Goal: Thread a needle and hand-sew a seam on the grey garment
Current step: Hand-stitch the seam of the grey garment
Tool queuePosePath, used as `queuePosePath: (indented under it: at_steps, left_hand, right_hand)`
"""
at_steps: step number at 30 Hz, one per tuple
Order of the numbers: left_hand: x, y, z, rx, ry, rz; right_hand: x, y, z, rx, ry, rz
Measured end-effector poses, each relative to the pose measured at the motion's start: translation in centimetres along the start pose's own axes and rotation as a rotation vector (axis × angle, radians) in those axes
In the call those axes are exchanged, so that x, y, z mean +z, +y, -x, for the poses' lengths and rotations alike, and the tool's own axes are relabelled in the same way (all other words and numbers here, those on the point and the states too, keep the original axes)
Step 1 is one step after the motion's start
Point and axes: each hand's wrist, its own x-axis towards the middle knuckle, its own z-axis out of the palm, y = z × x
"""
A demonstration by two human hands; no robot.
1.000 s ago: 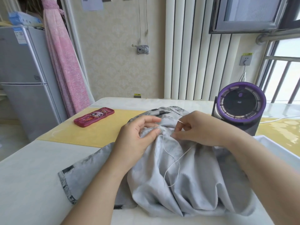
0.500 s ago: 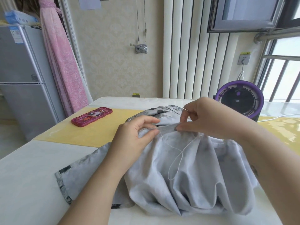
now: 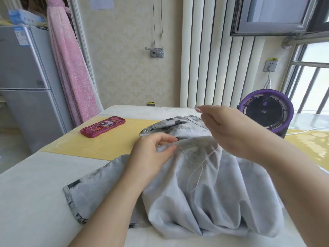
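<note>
The grey garment (image 3: pixel 204 202) lies bunched on the table in front of me. My left hand (image 3: pixel 151 155) pinches a raised fold of it between thumb and fingers. My right hand (image 3: pixel 229 129) is lifted above the fold and pinches the needle at its fingertips; the needle itself is blurred and barely shows. White thread (image 3: pixel 195 172) runs from the fold in a slack loop over the cloth and up toward my right hand.
A red case (image 3: pixel 102 126) lies on the yellow mat (image 3: pixel 99 147) at the far left of the white table (image 3: pixel 32 202). A purple-ringed round device (image 3: pixel 266 112) stands behind my right hand, its cable running right. A fridge (image 3: pixel 23 82) stands left of the table.
My right hand has risen up and away from the fold with the needle, drawing the thread through so the slack loop shortens. My left hand keeps its pinch on the fold.
</note>
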Motion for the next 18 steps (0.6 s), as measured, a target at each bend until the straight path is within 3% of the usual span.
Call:
queuePosePath:
  at_steps: [7,18]
  left_hand:
    - [-0.2,0.2,-0.1,-0.099,-0.077,0.185]
    - [-0.3,0.3,0.0,-0.175,-0.070,0.211]
  right_hand:
    - [2.5,-1.2,0.5,-0.053,-0.219,0.013]
    - [3.1,-0.7,0.4,-0.079,-0.247,0.057]
